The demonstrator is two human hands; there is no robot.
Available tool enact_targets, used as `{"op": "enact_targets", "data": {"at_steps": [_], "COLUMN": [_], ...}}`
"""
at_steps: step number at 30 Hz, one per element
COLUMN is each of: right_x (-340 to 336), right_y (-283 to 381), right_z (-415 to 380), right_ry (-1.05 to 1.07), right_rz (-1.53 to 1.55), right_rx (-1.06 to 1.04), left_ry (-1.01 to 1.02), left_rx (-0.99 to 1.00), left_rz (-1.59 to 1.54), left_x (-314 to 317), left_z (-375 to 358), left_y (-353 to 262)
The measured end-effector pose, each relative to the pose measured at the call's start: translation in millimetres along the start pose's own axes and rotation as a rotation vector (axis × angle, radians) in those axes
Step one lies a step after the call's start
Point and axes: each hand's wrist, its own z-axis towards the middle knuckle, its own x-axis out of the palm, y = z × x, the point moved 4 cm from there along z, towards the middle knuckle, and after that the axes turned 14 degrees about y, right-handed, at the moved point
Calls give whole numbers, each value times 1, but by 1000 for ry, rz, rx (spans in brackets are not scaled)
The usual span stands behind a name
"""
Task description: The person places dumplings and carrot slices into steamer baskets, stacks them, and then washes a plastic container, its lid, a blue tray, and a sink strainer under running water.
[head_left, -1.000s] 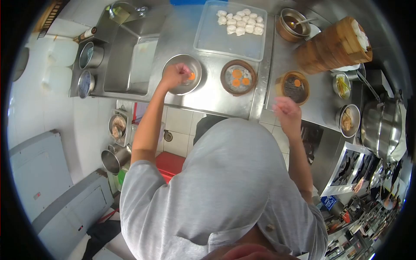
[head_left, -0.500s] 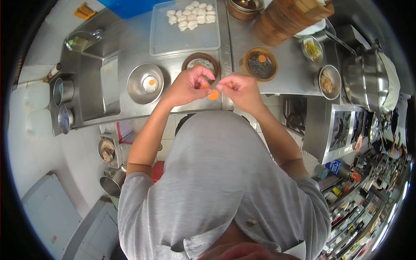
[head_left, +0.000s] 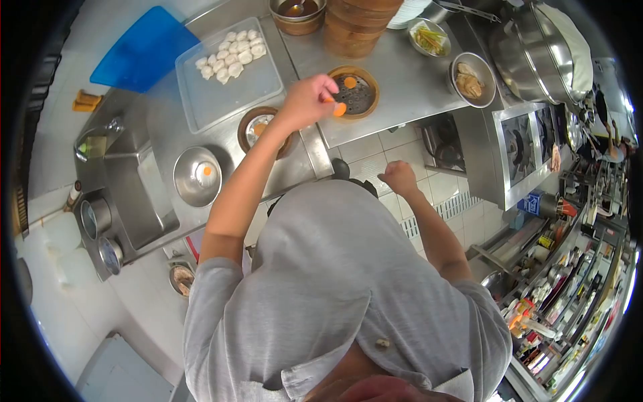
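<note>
My left hand (head_left: 310, 102) pinches orange round slices (head_left: 339, 108) at the near left edge of a small bamboo steamer (head_left: 374, 94). Inside that steamer, on its dark perforated base, lies another orange slice (head_left: 350, 82). My right hand (head_left: 400, 177) is closed over the floor, right of my body; whether it holds anything is hidden. Partly behind my left forearm, a second round steamer (head_left: 246, 141) with a pale lining has an orange piece (head_left: 260, 128) in it. A metal bowl (head_left: 187, 177) at the left holds one orange slice (head_left: 207, 171).
A tray (head_left: 201, 107) of white dumplings lies at the back left, beside a blue board (head_left: 144, 50). Stacked steamers (head_left: 355, 27) stand at the back. Bowls of greens (head_left: 430, 37) and pale food (head_left: 469, 82) sit right, near a large pot (head_left: 532, 50). The sink (head_left: 137, 187) is left.
The view has turned and shifted right. My left hand has moved with the orange slices to the perforated steamer. My right hand has parted from it and drawn back over the floor.
</note>
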Motion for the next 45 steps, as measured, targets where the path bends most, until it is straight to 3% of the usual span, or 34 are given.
{"op": "enact_targets", "data": {"at_steps": [4, 7, 10, 14, 16, 20, 23, 25, 29, 32, 38, 41, 45], "right_x": [15, 31, 13, -15, -25, -43, -60, -87, -133, -145, -139, -148, -130], "right_y": [-38, -69, -67, -46, -38, -28, -17, 7, 78, 114, 145, 170, 179], "right_z": [-7, 0, -16, -31, -28, -20, -17, -23, -23, 6, 56, 57, 71], "right_ry": [7, -66, 24, 168, 160, 104, 28, -68, -295, -126, -94, -529, -466], "right_rz": [42, -41, 240, 746, 820, 987, 1040, 894, 618, 829, 741, 13, -181], "right_rx": [93, -133, -82, 13, -83, -237, -220, -258, -405, -454, -513, -691, -744], "left_ry": [12, 20, -19, 106, 156, 244, 220, 170, 26, -49, -222, -331, -463], "left_rx": [-2, -18, -12, -101, -173, -249, -255, -203, -144, -125, -112, -156, -160], "left_rz": [185, 430, 518, 215, -27, 15, 81, 126, -97, -149, -304, -330, -367], "left_x": [22, 39, 42, 28, 20, 16, 15, 11, -22, -43, -64, -63, -68], "left_z": [74, 100, 107, 103, 95, 88, 81, 76, 32, -14, -112, -151, -196], "left_y": [16, 28, 32, 30, 23, 27, 21, 12, -14, -17, 18, 24, 41]}}
